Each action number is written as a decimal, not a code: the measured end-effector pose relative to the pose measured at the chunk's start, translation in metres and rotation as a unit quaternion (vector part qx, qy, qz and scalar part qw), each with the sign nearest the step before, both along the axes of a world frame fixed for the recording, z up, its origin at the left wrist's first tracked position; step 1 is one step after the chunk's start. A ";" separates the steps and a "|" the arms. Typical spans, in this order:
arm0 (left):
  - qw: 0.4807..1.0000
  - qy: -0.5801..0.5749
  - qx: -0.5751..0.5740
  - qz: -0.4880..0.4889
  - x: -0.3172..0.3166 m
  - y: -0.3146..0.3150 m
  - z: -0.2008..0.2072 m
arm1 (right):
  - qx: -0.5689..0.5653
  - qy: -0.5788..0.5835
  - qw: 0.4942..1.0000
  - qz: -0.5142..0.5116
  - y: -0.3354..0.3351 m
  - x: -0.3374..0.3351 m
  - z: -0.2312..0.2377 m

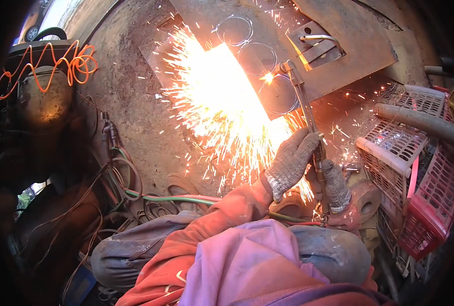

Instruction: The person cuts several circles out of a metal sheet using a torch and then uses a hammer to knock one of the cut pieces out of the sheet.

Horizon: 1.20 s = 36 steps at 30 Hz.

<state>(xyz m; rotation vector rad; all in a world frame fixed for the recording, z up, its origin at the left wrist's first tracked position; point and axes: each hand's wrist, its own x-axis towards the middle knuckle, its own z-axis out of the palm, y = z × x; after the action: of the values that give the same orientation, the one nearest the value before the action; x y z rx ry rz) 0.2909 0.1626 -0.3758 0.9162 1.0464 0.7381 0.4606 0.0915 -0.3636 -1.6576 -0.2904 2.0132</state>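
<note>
Head feed, clock off frame centre. I see both hands in grey knit gloves, on or right at a gas torch (304, 102). Torch stands long and slightly tilted, head at 1 o'clock, butt at 4, just above the knees.

Left hand (292, 159), near 3: I read it as wrapped around the shaft, fingers over the metal. Right hand (336, 187), between 3 and 4: beside the torch body, fingers partly behind it. I can't tell whether it's closed on the body or only resting there.

Small bright flame (268, 78) at 1, just below-left of the torch head, on the steel plate (349, 71). Three round outlines in a row on that plate, 12 to 1; flame sits by the lowest. Smaller plate piece (321, 48) with a bent rod at 1 to 2, lying on the big one.

Spark burst at 12, blown out white; can't make out what's under it.

Red and green hoses (186, 198) at 7, running toward the torch butt. Holed steel disc (360, 190) at 3 to 4, next to the right hand. Plastic crates (433, 204) stacked at 3 to 4, pipe (415, 121) across them. Orange coil (81, 64) at 10.
</note>
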 end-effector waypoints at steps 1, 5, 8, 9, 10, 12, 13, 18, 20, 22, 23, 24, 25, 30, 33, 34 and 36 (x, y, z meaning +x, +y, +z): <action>0.999 -0.007 -0.033 -0.001 0.000 0.001 0.002 | 0.004 -0.008 1.000 0.006 0.000 0.000 0.000; 0.998 -0.040 -0.039 0.005 -0.001 0.000 0.004 | 0.009 -0.026 0.999 0.021 0.000 0.000 -0.002; 0.998 -0.043 -0.036 0.006 -0.002 0.000 0.002 | 0.004 -0.015 0.999 0.031 -0.003 0.005 -0.007; 0.998 -0.048 -0.041 0.012 -0.001 -0.001 0.002 | 0.002 -0.009 0.999 0.036 -0.003 0.007 -0.008; 0.999 -0.041 -0.032 0.010 -0.001 -0.001 0.001 | 0.000 -0.014 0.999 0.040 -0.003 0.007 -0.007; 0.999 -0.028 -0.014 0.007 -0.001 -0.004 -0.003 | -0.005 -0.023 0.999 0.049 -0.003 0.008 -0.005; 0.999 -0.011 0.034 0.008 -0.001 -0.005 -0.007 | -0.012 -0.024 0.999 0.036 -0.002 0.005 -0.001; 0.996 -0.010 0.079 0.028 -0.002 -0.007 -0.011 | -0.004 -0.019 0.999 0.029 0.003 -0.003 0.005; 0.999 -0.038 -0.005 0.030 -0.001 -0.002 0.000 | -0.008 -0.015 1.000 0.026 0.000 0.001 0.000; 0.995 -0.066 -0.061 0.032 0.002 -0.001 0.005 | -0.016 -0.014 0.999 0.023 -0.002 0.005 0.000; 0.994 -0.076 -0.065 0.039 0.002 -0.001 0.004 | -0.022 -0.011 0.999 0.025 -0.002 0.005 -0.001; 0.993 -0.086 -0.069 0.045 0.002 -0.001 0.004 | -0.028 -0.009 0.999 0.027 -0.002 0.005 -0.001; 0.994 -0.076 -0.067 0.038 0.001 -0.001 0.003 | -0.030 -0.014 0.999 0.026 -0.001 0.004 0.000; 0.999 -0.007 0.036 0.011 -0.004 -0.004 -0.002 | -0.003 -0.012 0.999 0.046 0.000 0.004 -0.003; 0.995 -0.053 -0.083 -0.001 -0.006 -0.002 0.001 | -0.009 -0.001 0.999 0.039 0.005 -0.001 0.005; 0.996 -0.051 -0.076 0.009 -0.005 -0.001 0.002 | -0.012 -0.007 0.999 0.040 0.004 -0.001 0.004; 0.996 -0.050 -0.064 0.028 -0.001 -0.002 0.005 | -0.017 -0.023 0.999 0.039 0.002 0.003 0.002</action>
<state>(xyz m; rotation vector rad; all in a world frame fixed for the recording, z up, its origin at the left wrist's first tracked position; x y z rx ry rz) 0.2898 0.1603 -0.3707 0.7355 1.0226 0.7457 0.4638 0.0935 -0.3618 -1.7401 -0.3435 2.0499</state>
